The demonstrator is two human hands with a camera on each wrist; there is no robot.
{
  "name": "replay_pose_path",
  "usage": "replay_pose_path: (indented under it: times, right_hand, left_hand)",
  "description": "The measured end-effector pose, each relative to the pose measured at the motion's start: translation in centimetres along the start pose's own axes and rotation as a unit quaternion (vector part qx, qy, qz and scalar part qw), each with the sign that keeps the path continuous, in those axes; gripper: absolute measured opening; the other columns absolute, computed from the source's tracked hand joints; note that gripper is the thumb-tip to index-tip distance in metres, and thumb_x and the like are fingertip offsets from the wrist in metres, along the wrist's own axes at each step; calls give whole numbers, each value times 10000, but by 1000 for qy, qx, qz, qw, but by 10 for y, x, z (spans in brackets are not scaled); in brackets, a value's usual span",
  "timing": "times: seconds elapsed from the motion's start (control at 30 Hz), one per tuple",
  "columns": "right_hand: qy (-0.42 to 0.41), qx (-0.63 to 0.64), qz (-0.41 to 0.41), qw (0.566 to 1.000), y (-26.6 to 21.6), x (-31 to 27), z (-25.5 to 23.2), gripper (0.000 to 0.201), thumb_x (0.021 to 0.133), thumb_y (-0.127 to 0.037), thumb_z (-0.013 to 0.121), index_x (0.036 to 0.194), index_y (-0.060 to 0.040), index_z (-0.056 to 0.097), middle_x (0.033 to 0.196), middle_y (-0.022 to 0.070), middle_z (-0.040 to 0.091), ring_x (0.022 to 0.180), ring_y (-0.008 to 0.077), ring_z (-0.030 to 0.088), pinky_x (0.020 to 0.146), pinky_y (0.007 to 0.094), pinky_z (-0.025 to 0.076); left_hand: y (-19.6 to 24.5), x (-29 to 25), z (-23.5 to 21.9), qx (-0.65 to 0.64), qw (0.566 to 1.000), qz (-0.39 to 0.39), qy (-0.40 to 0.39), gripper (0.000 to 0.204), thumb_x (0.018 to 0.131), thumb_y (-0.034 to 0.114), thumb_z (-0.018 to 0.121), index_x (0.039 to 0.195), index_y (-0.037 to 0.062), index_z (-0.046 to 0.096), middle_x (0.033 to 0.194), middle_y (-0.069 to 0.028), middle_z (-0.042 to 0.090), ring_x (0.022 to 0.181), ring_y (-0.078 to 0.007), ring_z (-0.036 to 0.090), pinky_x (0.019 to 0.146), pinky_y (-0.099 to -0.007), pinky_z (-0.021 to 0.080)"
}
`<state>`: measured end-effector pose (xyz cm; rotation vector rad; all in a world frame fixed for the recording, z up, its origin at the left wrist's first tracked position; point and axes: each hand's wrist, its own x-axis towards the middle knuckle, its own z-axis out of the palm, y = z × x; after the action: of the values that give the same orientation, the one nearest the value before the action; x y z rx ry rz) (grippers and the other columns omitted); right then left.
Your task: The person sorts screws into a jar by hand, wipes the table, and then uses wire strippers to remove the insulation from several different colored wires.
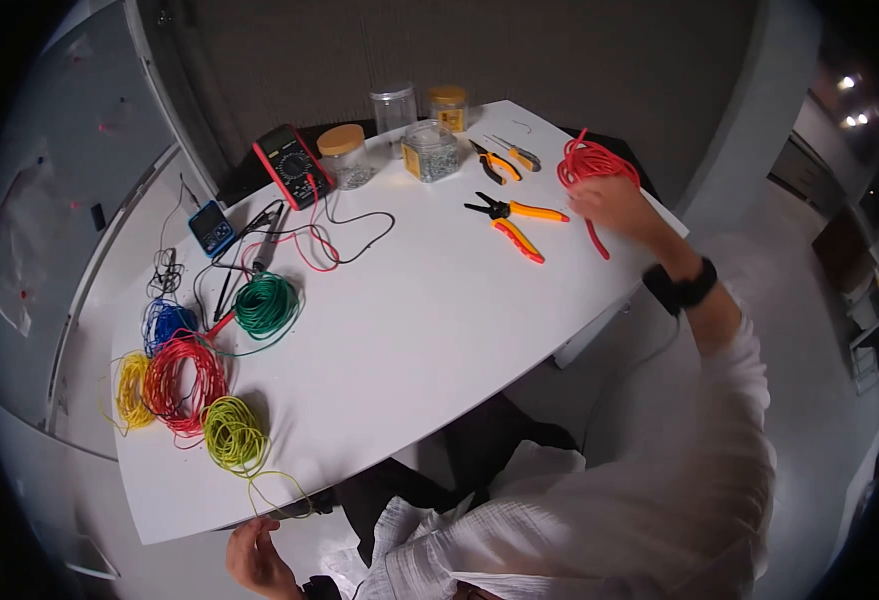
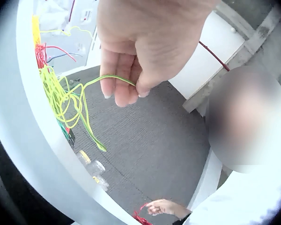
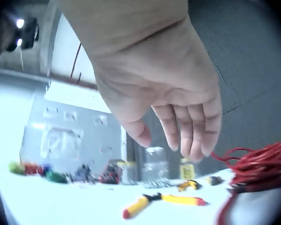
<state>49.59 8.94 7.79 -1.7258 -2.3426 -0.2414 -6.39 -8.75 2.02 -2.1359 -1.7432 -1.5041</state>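
My left hand [image 1: 259, 562] is just off the table's front left edge; in the left wrist view its thumb and fingers [image 2: 122, 89] pinch a yellow-green wire [image 2: 107, 76] that runs to the yellow-green coil [image 1: 233, 436]. My right hand [image 1: 614, 208] is at the far right beside the thick red cable coil [image 1: 591, 160]. In the right wrist view that hand [image 3: 164, 89] has its fingers apart and slightly bent, with nothing between thumb and fingers; the red coil [image 3: 262, 164] lies next to the fingertips.
On the white table [image 1: 389, 330] are wire strippers [image 1: 504, 210], small pliers [image 1: 497, 165], a screwdriver [image 1: 519, 153], a jar of small parts [image 1: 430, 155], a red multimeter [image 1: 292, 168], a blue meter [image 1: 211, 230], a green coil [image 1: 266, 306], and blue, red [image 1: 185, 385] and yellow coils at the left.
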Motion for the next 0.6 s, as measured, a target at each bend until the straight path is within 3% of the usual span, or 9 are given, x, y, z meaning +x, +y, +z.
replay_pose_path:
  times: [0.07, 0.13, 0.2, 0.23, 0.3, 0.37, 0.47, 0.6]
  right_hand:
    - [25, 53, 201, 978, -4, -47, 8, 333, 781, -306, 609, 984, -43, 616, 937, 132, 626, 918, 247, 590, 771, 328, 483]
    - [35, 16, 209, 977, 13, -64, 22, 393, 765, -314, 629, 1021, -19, 585, 970, 149, 614, 937, 271, 581, 798, 344, 466]
    - [47, -14, 217, 975, 26, -70, 41, 460, 749, -323, 649, 1058, 5, 555, 1003, 166, 603, 957, 296, 572, 825, 360, 449]
    - [43, -23, 228, 973, 33, -66, 49, 504, 745, -341, 650, 1095, 1, 529, 1029, 180, 588, 972, 306, 562, 839, 369, 441]
    - [38, -29, 238, 970, 44, -62, 58, 550, 740, -359, 651, 1133, -4, 503, 1055, 195, 573, 987, 316, 553, 853, 378, 433]
    - [-23, 37, 291, 956, 50, -56, 60, 787, 662, -495, 655, 1243, -17, 424, 1166, 258, 497, 1034, 386, 521, 864, 434, 437]
    - [-15, 0, 314, 949, 35, -56, 54, 678, 650, -356, 701, 1172, 2, 460, 1096, 226, 547, 1013, 327, 548, 873, 370, 429]
    - [-76, 57, 355, 930, 18, -48, 32, 670, 610, -292, 700, 1162, 3, 462, 1100, 228, 547, 1032, 339, 539, 871, 363, 432]
  left_hand:
    - [-21, -6, 6, -65, 998, 13, -6, 134, 762, -100, 527, 870, -60, 597, 734, -137, 605, 664, -208, 604, 607, -292, 504]
    - [-27, -11, 10, -126, 992, 25, -10, 224, 724, -166, 511, 914, -66, 574, 728, -149, 577, 641, -207, 575, 583, -286, 498]
    - [-16, 3, 11, -121, 987, 70, -78, 195, 754, -134, 513, 932, -74, 567, 712, -146, 568, 627, -206, 569, 590, -280, 476]
    - [-6, 8, 14, -95, 991, 66, -66, 170, 728, -102, 589, 878, -23, 583, 697, -122, 609, 618, -208, 591, 577, -267, 455]
    - [1, 8, 18, -93, 992, 60, -58, 166, 733, -101, 586, 880, -23, 582, 694, -120, 607, 613, -210, 589, 577, -267, 455]
    - [7, 7, 20, -89, 994, 56, -43, 162, 740, -103, 577, 880, -22, 581, 688, -115, 601, 606, -212, 586, 579, -268, 455]
    - [12, 5, 16, -66, 994, 71, -51, 177, 735, -116, 573, 886, -22, 578, 689, -116, 597, 606, -213, 587, 581, -271, 457]
    - [11, 2, 17, -64, 994, 65, -55, 202, 727, -129, 571, 896, -17, 573, 685, -116, 595, 603, -213, 586, 576, -272, 455]
